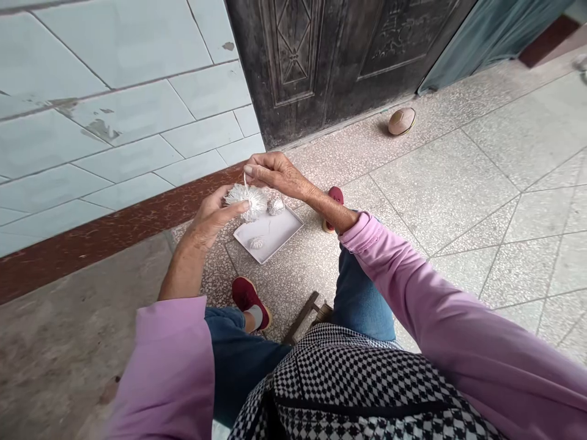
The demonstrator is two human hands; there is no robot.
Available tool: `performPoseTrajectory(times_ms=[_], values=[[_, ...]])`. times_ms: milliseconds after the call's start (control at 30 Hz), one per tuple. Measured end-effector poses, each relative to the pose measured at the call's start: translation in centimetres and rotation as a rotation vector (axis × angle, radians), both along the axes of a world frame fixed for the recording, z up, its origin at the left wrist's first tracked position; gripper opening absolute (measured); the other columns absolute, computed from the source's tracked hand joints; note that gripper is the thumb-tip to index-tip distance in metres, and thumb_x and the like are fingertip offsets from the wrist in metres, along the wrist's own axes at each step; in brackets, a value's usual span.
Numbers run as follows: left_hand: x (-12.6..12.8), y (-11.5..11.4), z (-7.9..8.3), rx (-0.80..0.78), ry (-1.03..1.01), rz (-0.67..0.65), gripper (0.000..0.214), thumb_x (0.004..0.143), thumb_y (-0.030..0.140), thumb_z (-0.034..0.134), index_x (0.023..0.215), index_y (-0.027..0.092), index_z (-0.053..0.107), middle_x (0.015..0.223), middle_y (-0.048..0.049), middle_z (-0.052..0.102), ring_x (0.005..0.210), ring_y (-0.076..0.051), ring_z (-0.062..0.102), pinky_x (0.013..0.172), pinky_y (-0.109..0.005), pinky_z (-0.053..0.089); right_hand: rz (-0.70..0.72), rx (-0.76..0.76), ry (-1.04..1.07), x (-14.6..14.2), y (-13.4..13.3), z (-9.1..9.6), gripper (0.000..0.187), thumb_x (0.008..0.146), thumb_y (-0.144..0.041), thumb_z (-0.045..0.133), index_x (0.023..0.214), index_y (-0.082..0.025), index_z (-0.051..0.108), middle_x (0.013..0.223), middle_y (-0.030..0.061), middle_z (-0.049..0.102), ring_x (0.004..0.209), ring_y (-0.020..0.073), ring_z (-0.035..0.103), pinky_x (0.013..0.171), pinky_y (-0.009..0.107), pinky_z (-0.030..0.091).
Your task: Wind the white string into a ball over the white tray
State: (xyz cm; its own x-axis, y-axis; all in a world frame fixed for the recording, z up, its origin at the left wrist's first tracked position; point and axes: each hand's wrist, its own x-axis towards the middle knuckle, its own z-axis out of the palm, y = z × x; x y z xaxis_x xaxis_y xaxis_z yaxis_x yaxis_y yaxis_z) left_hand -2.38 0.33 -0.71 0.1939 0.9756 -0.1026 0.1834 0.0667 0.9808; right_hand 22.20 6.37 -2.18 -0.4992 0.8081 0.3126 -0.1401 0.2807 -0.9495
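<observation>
My left hand [213, 214] holds a round, white, fringed yarn piece [257, 200], its thumb lying across the front. Just above it, my right hand [277, 174] is closed in a pinch on a thin white strand [246, 183] that runs down to the middle of the piece. Whether a slim tool is also between those fingers, I cannot make out. Below both hands, a shallow white box lid [279, 235] lies on the floor. It holds a ball of white yarn [276, 206] near its far edge and a smaller white ball [257, 243] near its left side.
A tiled wall [137, 116] and a dark carved door [293, 67] stand ahead. A rounded pinkish object [402, 121] lies by the door. My red shoes [247, 299] flank the lid, and part of a wooden stool [302, 318] shows between my legs.
</observation>
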Motion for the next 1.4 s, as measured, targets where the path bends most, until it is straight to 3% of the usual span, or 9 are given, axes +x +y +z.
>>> performPoseTrajectory(times_ms=[100, 233, 400, 533, 700, 867, 1033, 1233, 1400], values=[[1.0, -0.8, 1.6, -0.127, -0.097, -0.077, 0.083, 0.069, 0.073, 0.120, 0.126, 0.022, 0.087, 0.118, -0.0150, 0.088, 0.125, -0.046, 0.084, 0.106, -0.054, 0.072, -0.042, -0.041, -0.002, 0.3, 0.4, -0.3, 0.063, 0.137, -0.069, 0.073, 0.100, -0.019, 0.066, 0.081, -0.0051, 0.049, 0.072, 0.0120, 0.038, 0.066, 0.023, 0.037], [1.8, -0.9, 2.5, -0.122, -0.138, -0.124, 0.086, 0.067, 0.075, 0.120, 0.126, 0.024, 0.084, 0.115, -0.0130, 0.084, 0.119, -0.043, 0.081, 0.101, -0.050, 0.070, -0.086, -0.037, -0.053, 0.3, 0.4, -0.4, 0.057, 0.133, -0.055, 0.083, 0.094, -0.017, 0.066, 0.083, -0.0036, 0.055, 0.078, 0.0121, 0.044, 0.071, 0.022, 0.042], [3.0, -0.7, 1.3, -0.107, -0.168, -0.079, 0.086, 0.066, 0.078, 0.120, 0.122, 0.025, 0.081, 0.110, -0.0110, 0.080, 0.102, -0.036, 0.078, 0.084, -0.044, 0.067, -0.122, -0.060, -0.045, 0.1, 0.7, -0.8, 0.055, 0.131, -0.048, 0.085, 0.091, -0.019, 0.061, 0.082, -0.0036, 0.057, 0.079, 0.0125, 0.047, 0.074, 0.021, 0.046], [4.1, -0.2, 0.1, -0.077, -0.295, 0.043, 0.081, 0.057, 0.065, 0.125, 0.114, 0.025, 0.085, 0.109, -0.0124, 0.082, 0.096, -0.034, 0.078, 0.078, -0.043, 0.067, -0.184, -0.167, -0.040, -0.4, 1.2, -0.9, 0.058, 0.129, -0.048, 0.091, 0.089, -0.020, 0.059, 0.081, -0.0041, 0.055, 0.077, 0.0125, 0.045, 0.070, 0.021, 0.042], [4.4, 0.6, 0.2, 0.003, -0.447, 0.162, 0.082, 0.058, 0.062, 0.126, 0.117, 0.023, 0.084, 0.124, -0.0160, 0.086, 0.124, -0.043, 0.084, 0.102, -0.056, 0.077, -0.206, -0.299, -0.053, -1.4, 1.5, -1.4, 0.060, 0.132, -0.050, 0.086, 0.088, -0.022, 0.055, 0.076, -0.0078, 0.049, 0.070, 0.0107, 0.040, 0.064, 0.024, 0.034], [3.4, 1.1, 0.4, 0.033, -0.540, 0.281, 0.090, 0.060, 0.077, 0.126, 0.108, 0.022, 0.073, 0.140, -0.0221, 0.087, 0.157, -0.049, 0.071, 0.124, -0.062, 0.073, -0.137, -0.094, -0.261, -2.2, -0.2, -2.2, 0.049, 0.133, -0.031, 0.071, 0.086, -0.018, 0.064, 0.082, -0.0036, 0.059, 0.086, 0.0128, 0.057, 0.081, 0.026, 0.043], [0.6, 2.2, -0.8, 0.078, -0.407, 0.403, 0.100, 0.049, 0.073, 0.131, 0.109, 0.022, 0.069, 0.129, -0.0161, 0.083, 0.142, -0.041, 0.073, 0.121, -0.061, 0.069, 0.064, -0.002, -0.308, -3.2, -2.1, -1.8, 0.036, 0.132, -0.015, 0.069, 0.097, -0.013, 0.077, 0.082, -0.0036, 0.060, 0.084, 0.0150, 0.055, 0.084, 0.028, 0.042], [-1.3, 2.2, -1.8, 0.094, -0.229, 0.461, 0.114, 0.043, 0.066, 0.132, 0.126, 0.021, 0.069, 0.123, -0.0086, 0.081, 0.119, -0.030, 0.073, 0.110, -0.048, 0.064, 0.145, -0.096, -0.255, -3.1, -3.3, 1.4, 0.034, 0.136, -0.013, 0.070, 0.102, -0.015, 0.075, 0.077, -0.0078, 0.048, 0.079, 0.0148, 0.043, 0.077, 0.030, 0.037], [-1.0, 0.9, -2.1, 0.111, 0.019, 0.296, 0.097, 0.058, 0.070, 0.124, 0.129, 0.020, 0.079, 0.118, -0.0093, 0.083, 0.110, -0.032, 0.073, 0.109, -0.051, 0.061, 0.070, -0.079, -0.234, -2.4, -2.8, 3.0, 0.039, 0.137, -0.018, 0.071, 0.099, -0.016, 0.073, 0.081, -0.0052, 0.053, 0.079, 0.0144, 0.041, 0.077, 0.031, 0.037]])
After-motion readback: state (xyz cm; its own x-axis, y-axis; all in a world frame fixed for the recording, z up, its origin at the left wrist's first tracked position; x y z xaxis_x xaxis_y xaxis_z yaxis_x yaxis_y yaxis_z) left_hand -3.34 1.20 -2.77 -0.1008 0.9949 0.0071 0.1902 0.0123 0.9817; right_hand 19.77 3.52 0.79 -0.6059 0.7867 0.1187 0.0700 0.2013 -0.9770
